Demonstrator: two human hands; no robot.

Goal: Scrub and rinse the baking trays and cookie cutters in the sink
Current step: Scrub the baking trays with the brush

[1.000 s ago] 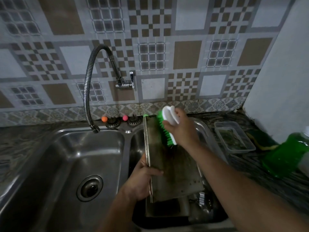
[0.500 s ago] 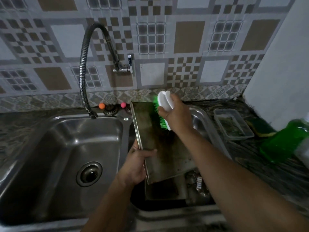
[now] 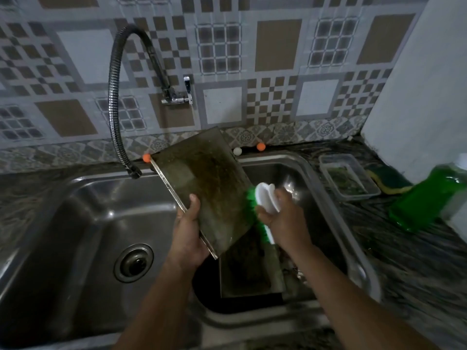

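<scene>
Your left hand (image 3: 188,233) clamps the near left edge of the baking tray (image 3: 204,188), thumb laid flat on its face, fingers tucked behind the rim. You hold the tray tilted up over the divider between the two sink basins, its far corner reaching toward the tiled wall (image 3: 252,59). The tray is a flat metal rectangle with a thin bright rim, its face dull and speckled with brown grime.

Your right hand (image 3: 280,218) wraps the scrub brush (image 3: 265,205), fingers curled over its smooth white plastic back. The green bristles press against the tray's right edge, near its lower corner. Both forearms come up from the near edge of the sink (image 3: 75,198).

Down in the right basin, under the tray, a second tray (image 3: 250,271) lies flat, dark and stained. Small metal pieces sit beside it at the basin's right side, too blurred to identify.

The left basin is bare brushed steel with a round drain (image 3: 134,262). The ribbed, flexible faucet hose (image 3: 118,97) arcs from the wall and hangs over that basin's far edge.

On the counter's right side sits a clear plastic container (image 3: 348,176), and a bottle of green liquid (image 3: 427,200) stands at the right edge.
</scene>
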